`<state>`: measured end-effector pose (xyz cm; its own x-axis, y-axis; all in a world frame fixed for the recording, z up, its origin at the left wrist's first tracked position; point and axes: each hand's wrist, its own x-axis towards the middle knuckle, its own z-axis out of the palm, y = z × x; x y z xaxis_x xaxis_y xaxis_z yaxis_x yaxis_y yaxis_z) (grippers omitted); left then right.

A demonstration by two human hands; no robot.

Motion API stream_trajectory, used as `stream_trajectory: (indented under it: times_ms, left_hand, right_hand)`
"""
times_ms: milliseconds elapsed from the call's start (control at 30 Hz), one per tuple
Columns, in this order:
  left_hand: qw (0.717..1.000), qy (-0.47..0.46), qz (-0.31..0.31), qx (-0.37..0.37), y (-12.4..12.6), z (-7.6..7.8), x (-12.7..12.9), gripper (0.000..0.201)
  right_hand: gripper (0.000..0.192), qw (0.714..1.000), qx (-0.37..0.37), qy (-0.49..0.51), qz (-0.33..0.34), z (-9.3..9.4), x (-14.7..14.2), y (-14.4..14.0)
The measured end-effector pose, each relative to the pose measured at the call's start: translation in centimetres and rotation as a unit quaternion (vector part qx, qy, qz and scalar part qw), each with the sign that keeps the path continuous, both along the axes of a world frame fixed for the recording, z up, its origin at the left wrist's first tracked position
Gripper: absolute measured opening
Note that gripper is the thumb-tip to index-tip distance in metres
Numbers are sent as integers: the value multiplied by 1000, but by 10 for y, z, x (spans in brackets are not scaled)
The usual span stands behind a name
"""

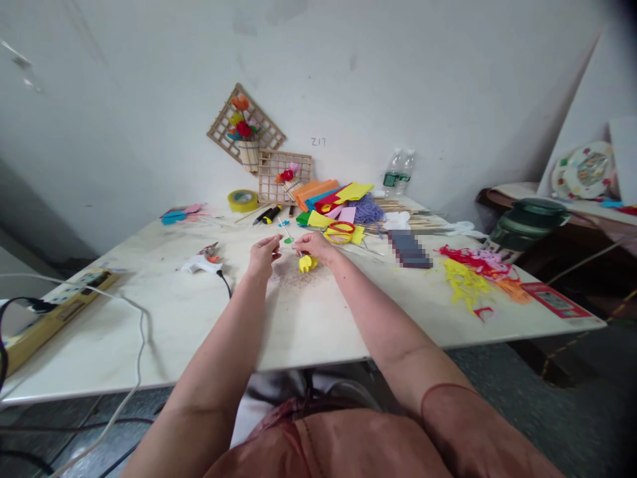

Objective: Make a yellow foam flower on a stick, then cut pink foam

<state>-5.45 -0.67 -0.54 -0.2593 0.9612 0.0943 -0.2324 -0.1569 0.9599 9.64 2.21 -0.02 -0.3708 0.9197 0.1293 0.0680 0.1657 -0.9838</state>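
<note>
A: Logging hands. What is the right hand doing?

B: It is lying low over the white table, fingers curled in and pinching the near end of a thin stick. A yellow foam flower is sitting on the table just under that hand, touching the stick's lower end as far as I can tell.

A: And the left hand?

B: It is hovering just left of the right one, fingers partly curled, thumb and fingertips pointing at the stick. Whether it is actually touching the stick, I cannot tell; it is not clearly holding anything.

A: Surroundings?

B: A white glue gun is lying to the left of the left hand, cord trailing toward the table edge. Yellow-and-red scissors are resting just beyond the right hand, in front of a pile of coloured foam sheets. A roll of yellow tape is sitting farther back near the wall. Red and yellow foam scraps are lying well to the right. A power strip is sitting at the far left edge.
</note>
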Motion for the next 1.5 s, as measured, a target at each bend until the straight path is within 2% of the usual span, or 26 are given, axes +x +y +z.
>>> stream_trajectory:
  times_ms: [167,433,900,1033,1167,1367,1500]
  left_hand:
    - [1000,13,-3,-6,0,0,0,40]
    - [999,30,-10,-15,-2,1,4,42]
    - [996,81,-35,10,-1,-3,6,34]
    - [997,58,-49,8,0,-4,4,32]
    - [996,14,-85,-7,3,-6,0,27]
    - [985,-48,-162,-34,3,-6,-2,24]
    - [970,-33,-239,-35,0,-4,-2,21]
  right_hand:
    - [16,1000,20,-23,-4,-3,0,3]
    - [14,999,10,-28,-30,0,-4,1]
    - [14,989,72,-123,-44,-2,-8,2]
    - [20,990,85,-114,-19,3,-7,-3]
    - [26,998,20,-55,-8,13,-2,-7]
    - [17,994,-48,29,-94,14,8,-1]
    - [13,991,-65,68,-97,11,11,1]
